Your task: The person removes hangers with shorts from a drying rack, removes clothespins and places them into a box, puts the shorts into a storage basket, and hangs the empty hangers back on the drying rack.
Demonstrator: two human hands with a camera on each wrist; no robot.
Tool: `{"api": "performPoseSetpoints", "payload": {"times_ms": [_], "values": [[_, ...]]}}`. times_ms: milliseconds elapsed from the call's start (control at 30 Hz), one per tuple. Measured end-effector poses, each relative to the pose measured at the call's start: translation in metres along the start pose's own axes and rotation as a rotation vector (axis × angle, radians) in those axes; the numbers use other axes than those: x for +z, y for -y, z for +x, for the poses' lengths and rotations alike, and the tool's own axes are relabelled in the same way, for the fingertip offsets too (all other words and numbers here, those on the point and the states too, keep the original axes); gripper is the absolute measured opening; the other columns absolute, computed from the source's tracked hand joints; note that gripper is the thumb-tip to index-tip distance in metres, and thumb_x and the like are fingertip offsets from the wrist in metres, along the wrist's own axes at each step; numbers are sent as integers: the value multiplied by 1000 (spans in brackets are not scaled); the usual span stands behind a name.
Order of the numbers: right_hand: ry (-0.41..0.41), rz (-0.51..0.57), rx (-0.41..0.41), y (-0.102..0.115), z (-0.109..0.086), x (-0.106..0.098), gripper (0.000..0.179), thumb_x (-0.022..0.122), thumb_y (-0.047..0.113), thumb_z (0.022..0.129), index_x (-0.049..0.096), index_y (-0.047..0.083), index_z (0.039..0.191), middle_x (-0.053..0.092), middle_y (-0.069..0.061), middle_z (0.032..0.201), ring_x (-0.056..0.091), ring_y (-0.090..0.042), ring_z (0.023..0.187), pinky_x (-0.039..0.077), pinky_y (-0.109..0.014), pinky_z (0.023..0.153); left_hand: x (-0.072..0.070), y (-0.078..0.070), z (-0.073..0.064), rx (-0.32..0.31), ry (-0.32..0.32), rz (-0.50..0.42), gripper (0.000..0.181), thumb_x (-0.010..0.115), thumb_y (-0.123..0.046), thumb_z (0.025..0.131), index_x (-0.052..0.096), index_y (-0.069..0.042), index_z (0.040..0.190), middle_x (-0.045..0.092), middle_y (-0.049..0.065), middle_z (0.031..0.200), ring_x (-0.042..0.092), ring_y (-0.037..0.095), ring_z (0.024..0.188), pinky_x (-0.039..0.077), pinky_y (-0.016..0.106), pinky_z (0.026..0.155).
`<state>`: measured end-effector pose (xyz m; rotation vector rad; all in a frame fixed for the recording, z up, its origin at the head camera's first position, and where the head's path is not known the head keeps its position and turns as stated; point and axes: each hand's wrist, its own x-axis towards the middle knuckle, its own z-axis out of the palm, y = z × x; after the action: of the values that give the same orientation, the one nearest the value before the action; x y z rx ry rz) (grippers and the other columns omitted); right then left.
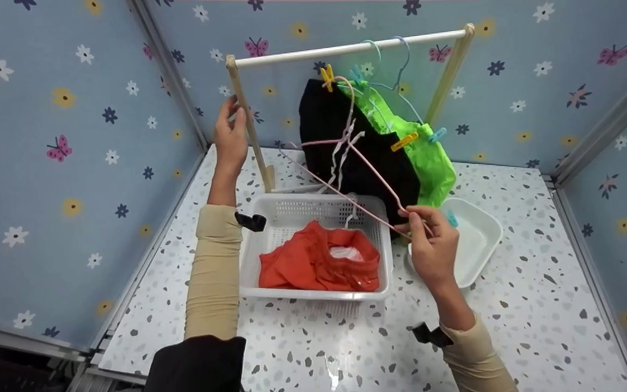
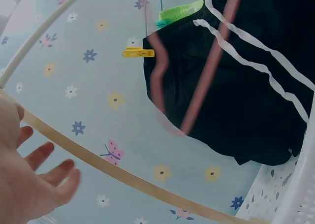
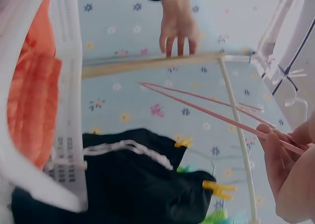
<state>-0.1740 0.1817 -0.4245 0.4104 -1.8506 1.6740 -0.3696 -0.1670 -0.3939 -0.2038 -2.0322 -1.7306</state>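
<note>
A pink clothes hanger (image 1: 370,209) is pinched at one corner between the thumb and fingers of my right hand (image 1: 436,245); its hook points up and away, in front of black shorts (image 1: 319,114). My left hand (image 1: 231,136) is at the rack's left wooden post (image 1: 251,128), fingers loosely spread, as the left wrist view shows. White drawstrings hang from the shorts, with yellow clothespins (image 1: 405,141) at their waist. Behind them hangs a bright green garment (image 1: 436,163) with blue clothespins (image 1: 437,135). Two bluish hanger hooks (image 1: 403,54) loop over the white rod (image 1: 319,53).
Below the rack stands a white basket (image 1: 313,295) holding an orange-red garment (image 1: 302,261). Right of it is a shallow white tray (image 1: 482,245) with a blue clothespin (image 1: 451,219). The speckled table (image 1: 536,326) is enclosed by flowered walls (image 1: 74,179).
</note>
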Motion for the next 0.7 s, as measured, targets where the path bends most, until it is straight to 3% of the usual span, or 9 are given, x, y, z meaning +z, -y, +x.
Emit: {"api": "performPoseSetpoints", "payload": {"times_ms": [100,200,367,700], "values": [[21,13,-15,-6,-1,9,15,50,-10,96,62,-12,105,68,-21,95,70,-21,73,55,-26,60,2,-2,4,-53,75,26,53,36,-32,106,24,-11,154,42,13,141,45,23,126,36,44,103],[38,28,-59,-7,2,20,19,50,-8,97,65,-7,108,70,-13,97,70,-23,77,56,-30,65,3,-3,11,-71,93,60,54,35,-34,107,22,-11,154,47,11,129,47,24,116,39,40,96],[30,20,-148,3,11,35,21,52,-11,95,68,-4,106,71,-12,93,70,-26,74,56,-34,65,5,1,19,-32,67,67,43,38,-30,106,39,-8,144,50,6,101,48,26,94,39,34,78],[4,-175,-307,31,31,28,19,57,-12,92,70,-3,101,71,-10,90,69,-18,68,54,-24,65,5,9,23,-1,27,97,40,41,-34,105,50,-10,135,56,11,105,53,23,93,45,37,80]]}}
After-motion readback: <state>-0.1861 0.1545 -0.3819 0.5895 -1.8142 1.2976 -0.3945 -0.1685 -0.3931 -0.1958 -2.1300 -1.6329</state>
